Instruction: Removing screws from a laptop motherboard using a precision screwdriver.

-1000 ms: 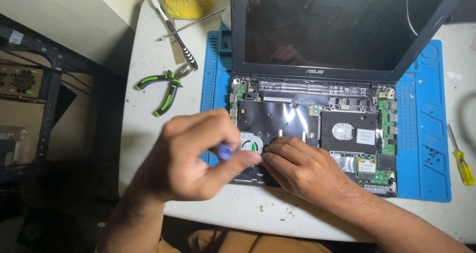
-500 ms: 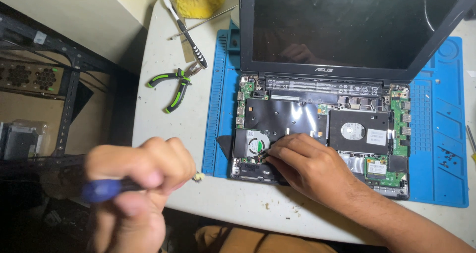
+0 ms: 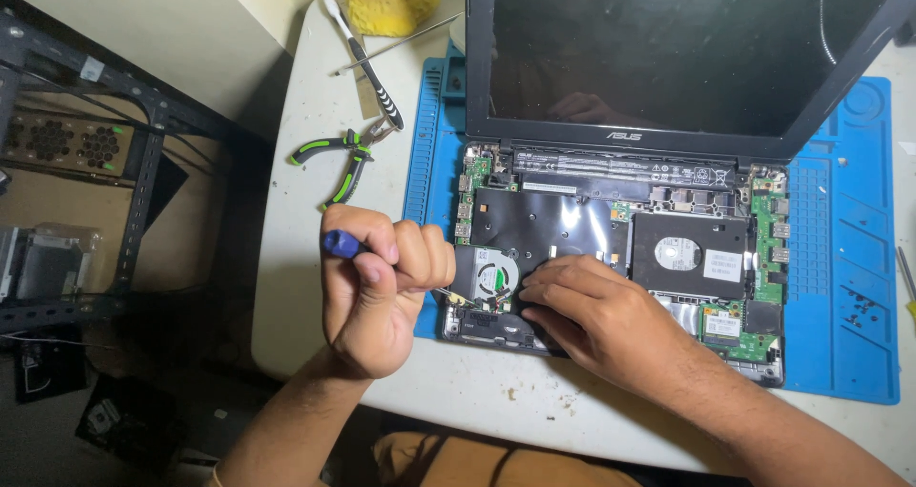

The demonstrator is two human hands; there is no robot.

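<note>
we have the opened laptop (image 3: 611,258) lying on a blue mat (image 3: 840,287) on the white table (image 3: 305,287), so parts stay put. our right hand (image 3: 582,315), fingers loosely curled, steadies the base beside the fan (image 3: 491,275). our left hand (image 3: 377,291) is clenched round a blue-handled screwdriver (image 3: 341,245), its tip reaching the fan's near-left corner. green pliers (image 3: 339,158) lie far left, clear of us.

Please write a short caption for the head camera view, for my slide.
Left hand grips a blue-handled screwdriver beside the opened laptop's fan; right hand rests on its base.

Green-handled pliers (image 3: 336,159), yellow sponge (image 3: 391,0), blue mat (image 3: 840,287).
</note>
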